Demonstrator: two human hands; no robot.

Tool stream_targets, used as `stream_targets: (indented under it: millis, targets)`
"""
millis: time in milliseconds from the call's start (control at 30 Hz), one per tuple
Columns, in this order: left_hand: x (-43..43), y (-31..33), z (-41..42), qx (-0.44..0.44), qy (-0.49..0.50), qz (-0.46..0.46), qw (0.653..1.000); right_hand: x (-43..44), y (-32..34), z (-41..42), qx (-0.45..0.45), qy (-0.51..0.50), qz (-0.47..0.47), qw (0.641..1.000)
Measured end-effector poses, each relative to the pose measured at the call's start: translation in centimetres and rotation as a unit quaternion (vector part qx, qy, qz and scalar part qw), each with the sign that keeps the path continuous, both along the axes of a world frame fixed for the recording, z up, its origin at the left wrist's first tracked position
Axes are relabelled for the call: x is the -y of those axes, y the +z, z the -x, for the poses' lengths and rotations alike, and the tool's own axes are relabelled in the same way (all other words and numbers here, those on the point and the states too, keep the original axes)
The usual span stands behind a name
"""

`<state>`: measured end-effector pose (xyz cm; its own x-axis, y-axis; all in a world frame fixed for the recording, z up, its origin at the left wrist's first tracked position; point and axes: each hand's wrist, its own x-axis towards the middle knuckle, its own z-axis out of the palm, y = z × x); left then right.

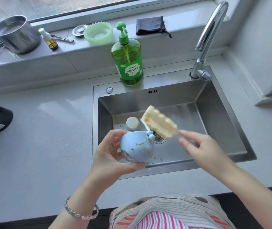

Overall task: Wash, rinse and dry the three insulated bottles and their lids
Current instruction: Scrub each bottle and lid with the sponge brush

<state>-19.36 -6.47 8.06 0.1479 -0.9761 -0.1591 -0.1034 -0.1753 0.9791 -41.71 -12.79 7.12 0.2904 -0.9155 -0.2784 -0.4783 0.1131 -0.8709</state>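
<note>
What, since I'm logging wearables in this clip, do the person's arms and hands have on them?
Both forearms are bare, with no sleeves in view, and neither the left hand nor the right hand is gloved. A silver-coloured link bracelet circles the left wrist; the right wrist shows nothing worn.

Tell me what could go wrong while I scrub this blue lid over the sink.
The left hand grips the stained blue lid near the front rim of the sink, so a slip could land it on the counter. The sponge brush, pinched at its handle end by the right hand, already carries brown residue and might smear it.
</note>
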Motion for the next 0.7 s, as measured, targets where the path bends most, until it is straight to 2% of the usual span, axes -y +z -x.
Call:
stream_targets:
  millis: [100,200,300,400,467,533,600,633,700]
  targets:
    - [-0.1,-0.2,-0.2,-0.004,0.002,-0.008,1.000,0.1,1.6,0.0,0.087,-0.033,0.016,0.996]
    - [-0.2,-0.3,-0.2,-0.011,0.008,-0.007,1.000,-0.7,1.2,-0.7,0.048,0.040,0.006,0.998]
    - [-0.2,-0.2,-0.2,-0.011,0.006,-0.007,1.000,-0.6,-0.4,-0.5,0.005,0.029,-0.016,0.999]
    - [-0.3,-0.4,-0.2,-0.018,0.012,-0.009,1.000,-0.2,0.0,-0.1,0.056,-0.022,-0.010,0.998]
    - [-0.3,-0.4,-0.1,-0.034,0.019,-0.004,0.999,-0.2,0.2,-0.4,0.068,0.004,-0.022,0.997]
    - [-0.1,-0.3,0.0,-0.062,0.031,0.004,0.998,-0.5,-0.6,-0.7,0.017,0.064,-0.042,0.997]
    - [0.1,-0.2,0.1,-0.085,0.051,0.005,0.995,-0.6,-1.7,-0.3,-0.055,0.082,-0.029,0.995]
    - [0.3,-0.2,0.1,-0.086,0.060,0.006,0.995,-0.4,-2.1,0.2,-0.069,0.055,-0.021,0.996]
    - [0.4,-0.3,-0.1,-0.072,0.075,0.000,0.995,0.0,-2.0,1.0,-0.036,-0.027,-0.004,0.999]
